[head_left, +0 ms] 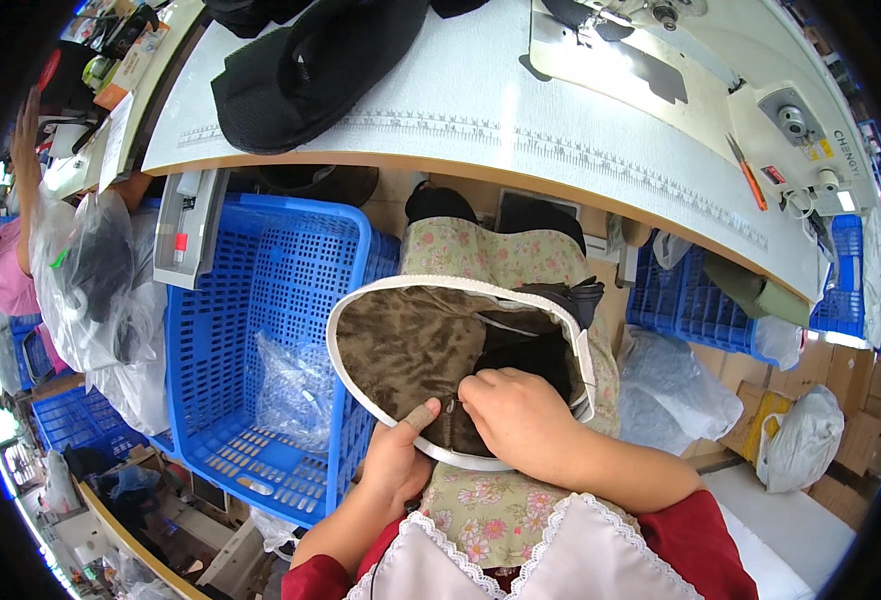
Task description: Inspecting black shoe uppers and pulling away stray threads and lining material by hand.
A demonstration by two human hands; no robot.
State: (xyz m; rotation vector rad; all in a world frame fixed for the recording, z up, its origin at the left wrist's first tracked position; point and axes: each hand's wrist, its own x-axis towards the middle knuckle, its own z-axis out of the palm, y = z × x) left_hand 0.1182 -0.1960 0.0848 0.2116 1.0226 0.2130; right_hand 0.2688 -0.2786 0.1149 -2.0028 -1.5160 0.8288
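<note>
A hat with brown plush lining [400,345] and white edging rests on my lap, its opening facing up. My left hand [400,455] grips the near rim, the thumb inside on the lining and the other fingers hidden underneath. Reaching over the rim, my right hand [515,410] has its fingers curled and pressed together at the lining, beside the left thumb. A seam runs between the two hands. Whether the right fingertips pinch anything besides the lining is hidden. Black material shows inside the hat's right part, and a black bow [585,300] sits at its far right edge.
Ahead is a white sewing table [440,150] with black hats [310,80], a sewing machine [810,130] and orange-handled snips [750,180]. A blue basket [185,380] holding clear plastic stands left; another blue basket [685,300] sits under the table. At far left is another person [15,260].
</note>
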